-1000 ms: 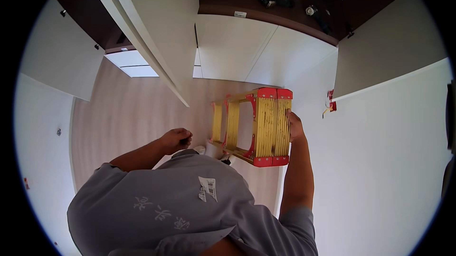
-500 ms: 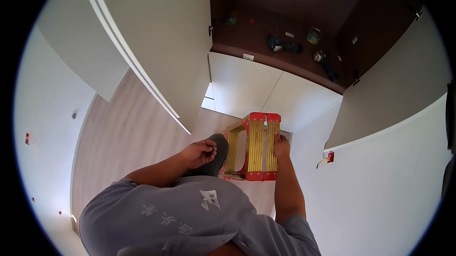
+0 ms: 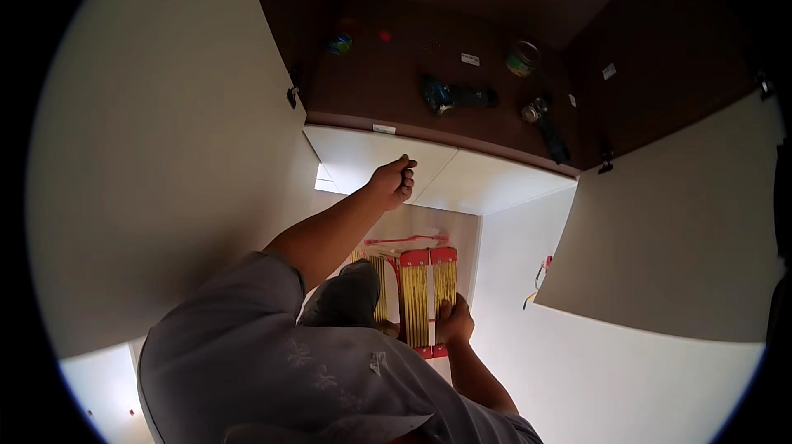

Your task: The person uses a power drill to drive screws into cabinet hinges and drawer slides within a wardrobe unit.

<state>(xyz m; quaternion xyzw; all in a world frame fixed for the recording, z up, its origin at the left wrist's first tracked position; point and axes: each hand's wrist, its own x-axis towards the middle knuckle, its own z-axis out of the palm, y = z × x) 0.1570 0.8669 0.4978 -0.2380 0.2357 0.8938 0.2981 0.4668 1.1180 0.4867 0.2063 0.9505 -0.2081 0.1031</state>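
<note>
My left hand (image 3: pixel 393 183) is raised in front of the white panels below the cabinet shelf. Its fingers are curled closed, thumb against them, and anything inside is too small or hidden to name. Lower down, my right hand (image 3: pixel 455 319) grips the right edge of a yellow stepladder (image 3: pixel 415 305) with red end caps. One of my legs, in dark trousers, is bent up beside the ladder's left side (image 3: pixel 378 279).
Overhead, a brown cabinet shelf (image 3: pixel 396 102) holds a teal-and-black power tool (image 3: pixel 450 96), a dark tool with a silver head (image 3: pixel 543 124) and a round tin (image 3: pixel 522 58). White doors stand swung out left (image 3: pixel 157 147) and right (image 3: pixel 668 238). A white wall (image 3: pixel 627 378) bounds the right.
My left hand has gone from beside my knee up and forward toward the panels, still closed. My right hand stays on the stepladder. The view has moved nearer the cabinet.
</note>
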